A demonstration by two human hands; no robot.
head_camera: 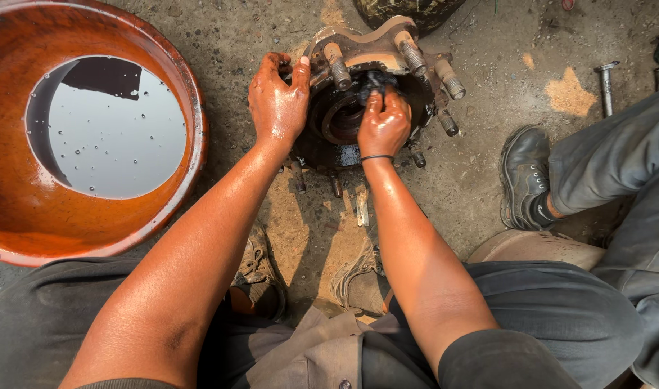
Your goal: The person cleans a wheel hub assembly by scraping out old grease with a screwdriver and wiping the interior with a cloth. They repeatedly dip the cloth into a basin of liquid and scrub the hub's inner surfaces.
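No packages, labels, signs or screens show anywhere in this view.
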